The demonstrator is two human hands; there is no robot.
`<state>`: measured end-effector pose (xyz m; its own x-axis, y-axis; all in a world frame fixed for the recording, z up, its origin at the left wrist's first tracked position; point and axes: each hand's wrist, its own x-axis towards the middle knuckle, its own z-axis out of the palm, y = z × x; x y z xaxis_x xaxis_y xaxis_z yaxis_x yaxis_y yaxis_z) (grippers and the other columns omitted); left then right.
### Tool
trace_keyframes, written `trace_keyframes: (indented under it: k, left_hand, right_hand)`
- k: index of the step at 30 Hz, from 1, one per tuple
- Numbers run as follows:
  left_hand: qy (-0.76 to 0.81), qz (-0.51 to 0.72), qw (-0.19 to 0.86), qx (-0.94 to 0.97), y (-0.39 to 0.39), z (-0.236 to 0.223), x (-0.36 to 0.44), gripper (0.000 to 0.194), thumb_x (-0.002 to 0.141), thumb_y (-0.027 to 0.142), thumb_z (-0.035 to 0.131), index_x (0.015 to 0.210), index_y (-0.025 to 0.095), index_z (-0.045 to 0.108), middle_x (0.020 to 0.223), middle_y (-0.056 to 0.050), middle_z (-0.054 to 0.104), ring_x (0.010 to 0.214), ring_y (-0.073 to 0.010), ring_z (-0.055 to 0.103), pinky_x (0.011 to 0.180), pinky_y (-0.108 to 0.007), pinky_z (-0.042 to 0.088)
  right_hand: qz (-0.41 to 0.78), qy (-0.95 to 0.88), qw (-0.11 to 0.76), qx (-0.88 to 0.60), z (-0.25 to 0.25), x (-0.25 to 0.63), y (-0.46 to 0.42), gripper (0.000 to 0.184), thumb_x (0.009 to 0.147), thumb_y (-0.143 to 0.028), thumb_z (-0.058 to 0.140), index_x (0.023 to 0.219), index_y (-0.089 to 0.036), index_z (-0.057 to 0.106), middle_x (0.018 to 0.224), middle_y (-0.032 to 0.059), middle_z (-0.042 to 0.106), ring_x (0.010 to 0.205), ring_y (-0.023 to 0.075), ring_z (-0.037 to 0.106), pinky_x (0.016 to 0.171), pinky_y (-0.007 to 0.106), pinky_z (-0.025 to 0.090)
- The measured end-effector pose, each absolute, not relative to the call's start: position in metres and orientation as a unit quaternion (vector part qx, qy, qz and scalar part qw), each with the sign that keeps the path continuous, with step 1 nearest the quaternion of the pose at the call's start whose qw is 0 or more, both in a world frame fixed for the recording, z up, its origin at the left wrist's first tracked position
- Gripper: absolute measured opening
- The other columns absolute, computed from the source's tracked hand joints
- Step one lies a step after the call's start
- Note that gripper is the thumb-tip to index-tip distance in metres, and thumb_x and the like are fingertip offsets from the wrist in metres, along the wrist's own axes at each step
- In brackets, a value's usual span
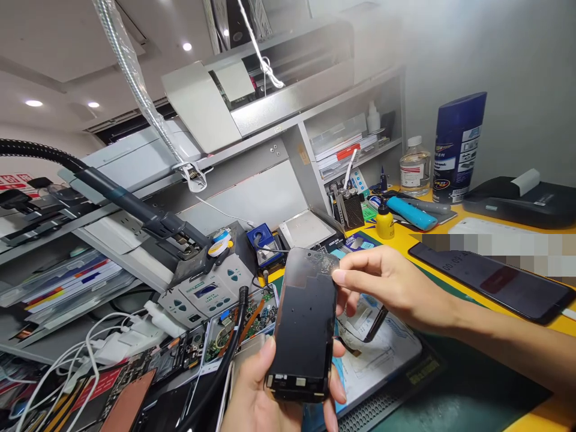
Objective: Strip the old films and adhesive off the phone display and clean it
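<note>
My left hand (270, 390) grips a black phone screen (306, 324) near its lower end, thumb on one long edge and fingers around the other. The screen is tilted upward, with a smudged, cloudy patch across its top and small metallic contacts along the bottom. At the top right edge, the thumb and fingertips of my right hand (382, 282) pinch it; whether they also hold something thin there is hidden. Beneath the hands lies a pale work pad (382, 372) with a dark strip and a short flex cable on it.
Circuit boards (263, 315) and a grey soldering station (211, 288) stand to the left, with a black hose (238, 318) crossing in front. White cables (90, 348) tangle at far left. A phone (490, 282) showing a timer, a yellow bottle (384, 222) and a spray can (456, 150) are right.
</note>
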<state>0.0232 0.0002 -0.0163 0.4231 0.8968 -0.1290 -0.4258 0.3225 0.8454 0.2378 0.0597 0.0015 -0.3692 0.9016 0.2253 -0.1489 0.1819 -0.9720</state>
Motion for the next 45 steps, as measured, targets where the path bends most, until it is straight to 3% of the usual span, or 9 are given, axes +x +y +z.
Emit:
trace_keyframes:
  k: [3, 11, 17, 21, 25, 30, 34, 39, 45]
  left_hand:
    - [0.292, 0.463, 0.742, 0.388, 0.0, -0.016, 0.027, 0.055, 0.099, 0.044, 0.04, 0.113, 0.005, 0.077, 0.104, -0.022, 0.075, 0.075, -0.0265, 0.069, 0.056, -0.029, 0.054]
    - [0.294, 0.453, 0.754, 0.373, 0.002, -0.022, 0.03, 0.058, 0.098, 0.046, 0.039, 0.118, 0.005, 0.074, 0.103, -0.022, 0.077, 0.072, -0.0278, 0.073, 0.051, -0.03, 0.056]
    - [0.387, 0.495, 0.701, 0.337, 0.0, -0.018, 0.039, 0.049, 0.089, 0.047, 0.059, 0.108, 0.007, 0.078, 0.095, -0.019, 0.077, 0.077, -0.0308, 0.073, 0.054, -0.032, 0.055]
    - [0.445, 0.551, 0.591, 0.386, 0.0, -0.021, 0.043, 0.022, 0.079, 0.036, 0.079, 0.083, 0.014, 0.075, 0.069, -0.004, 0.067, 0.068, -0.0176, 0.063, 0.061, -0.024, 0.048]
    - [0.485, 0.541, 0.509, 0.461, 0.001, -0.029, 0.039, 0.04, 0.077, 0.047, 0.08, 0.061, 0.016, 0.061, 0.055, 0.002, 0.048, 0.053, -0.0097, 0.041, 0.051, -0.023, 0.032]
    - [0.501, 0.539, 0.477, 0.481, 0.001, -0.033, 0.036, 0.049, 0.079, 0.055, 0.076, 0.056, 0.017, 0.055, 0.054, 0.003, 0.04, 0.053, -0.0093, 0.032, 0.05, -0.024, 0.027]
    - [0.494, 0.551, 0.467, 0.484, 0.001, -0.029, 0.041, 0.043, 0.077, 0.052, 0.079, 0.061, 0.016, 0.061, 0.056, 0.001, 0.049, 0.054, -0.0104, 0.039, 0.052, -0.023, 0.033]
    - [0.46, 0.565, 0.528, 0.437, 0.002, -0.023, 0.046, 0.032, 0.074, 0.041, 0.085, 0.089, 0.018, 0.07, 0.076, -0.004, 0.069, 0.067, -0.0159, 0.061, 0.065, -0.025, 0.048]
    - [0.456, 0.563, 0.559, 0.402, 0.001, -0.019, 0.049, 0.023, 0.081, 0.035, 0.079, 0.089, 0.017, 0.066, 0.087, -0.007, 0.074, 0.079, -0.0204, 0.07, 0.072, -0.028, 0.054]
  right_hand:
    - [0.558, -0.613, 0.461, -0.317, -0.001, 0.237, 0.061, 0.035, 0.085, -0.047, 0.073, 0.071, -0.015, 0.072, 0.069, 0.0053, 0.075, 0.062, 0.0161, 0.067, 0.061, 0.025, 0.054]
    - [0.573, -0.604, 0.453, -0.318, 0.0, 0.236, 0.062, 0.039, 0.082, -0.051, 0.077, 0.065, -0.016, 0.067, 0.062, 0.003, 0.071, 0.057, 0.0146, 0.064, 0.056, 0.024, 0.053]
    - [0.585, -0.601, 0.443, -0.318, 0.0, 0.237, 0.063, 0.037, 0.083, -0.046, 0.076, 0.064, -0.016, 0.065, 0.062, 0.0014, 0.071, 0.057, 0.0139, 0.064, 0.057, 0.023, 0.051]
    - [0.566, -0.624, 0.43, -0.326, -0.004, 0.238, 0.064, 0.038, 0.085, -0.044, 0.074, 0.061, -0.016, 0.064, 0.058, 0.001, 0.068, 0.057, 0.0144, 0.063, 0.059, 0.024, 0.049]
    - [0.566, -0.63, 0.424, -0.32, -0.004, 0.237, 0.064, 0.037, 0.084, -0.043, 0.075, 0.061, -0.016, 0.065, 0.057, 0.001, 0.067, 0.056, 0.0145, 0.062, 0.059, 0.024, 0.049]
    - [0.565, -0.629, 0.429, -0.319, -0.003, 0.237, 0.065, 0.037, 0.085, -0.043, 0.075, 0.061, -0.016, 0.065, 0.057, 0.0006, 0.067, 0.056, 0.0138, 0.062, 0.059, 0.024, 0.048]
    - [0.556, -0.638, 0.429, -0.316, -0.004, 0.238, 0.064, 0.037, 0.086, -0.042, 0.074, 0.062, -0.016, 0.066, 0.058, 0.0005, 0.067, 0.057, 0.0131, 0.062, 0.059, 0.023, 0.048]
    - [0.566, -0.641, 0.412, -0.316, -0.005, 0.236, 0.064, 0.038, 0.085, -0.046, 0.074, 0.063, -0.016, 0.067, 0.06, 0.0025, 0.07, 0.058, 0.015, 0.063, 0.06, 0.025, 0.05]
    - [0.615, -0.62, 0.378, -0.306, -0.001, 0.237, 0.063, 0.039, 0.085, -0.049, 0.072, 0.068, -0.015, 0.067, 0.065, 0.0064, 0.075, 0.059, 0.0165, 0.067, 0.062, 0.028, 0.055]
